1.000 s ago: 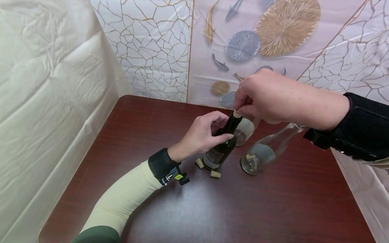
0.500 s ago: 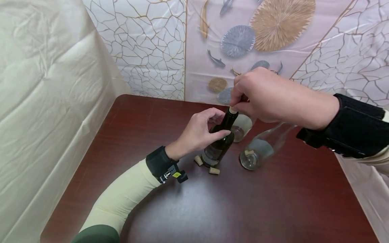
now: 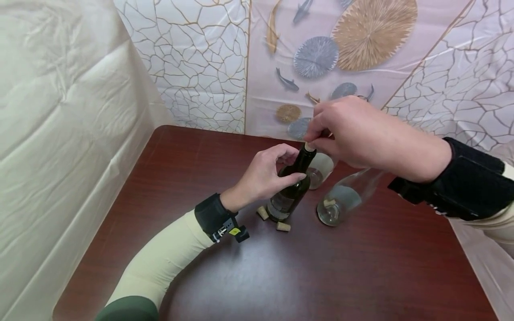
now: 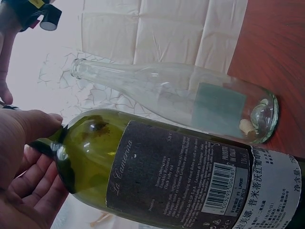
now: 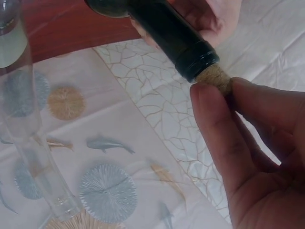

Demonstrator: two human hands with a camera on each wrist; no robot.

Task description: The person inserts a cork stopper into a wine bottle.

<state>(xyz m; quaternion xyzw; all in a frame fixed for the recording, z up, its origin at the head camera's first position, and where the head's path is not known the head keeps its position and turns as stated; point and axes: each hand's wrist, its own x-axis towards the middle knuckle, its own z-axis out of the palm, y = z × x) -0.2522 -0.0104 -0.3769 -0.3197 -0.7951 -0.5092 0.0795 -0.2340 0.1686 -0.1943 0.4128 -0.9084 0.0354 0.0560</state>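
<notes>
A dark green wine bottle [image 3: 283,203] stands on the table, tilted a little to the right in the head view. My left hand [image 3: 263,176] holds it around the shoulder and lower neck, thumb in front and fingers behind. In the left wrist view its dark back label [image 4: 176,176] with a barcode shows. At the bottle's mouth my right hand [image 3: 351,131] pinches a cork [image 5: 214,78] between thumb and fingertips. The cork's lower end sits in the mouth, while a short length sticks out above the rim.
Two loose corks [image 3: 283,227] [image 3: 263,213] lie at the green bottle's base. Right of it stands a clear bottle [image 3: 339,203] with a cork inside. Another clear bottle [image 3: 320,169] is behind, partly hidden by my right hand. Patterned sheets [image 3: 201,67] hang beyond the table's back edge.
The head view has shifted slightly. My right wrist sits a little lower than half a second ago, fingers still on the cork. My left hand keeps its hold on the bottle.
</notes>
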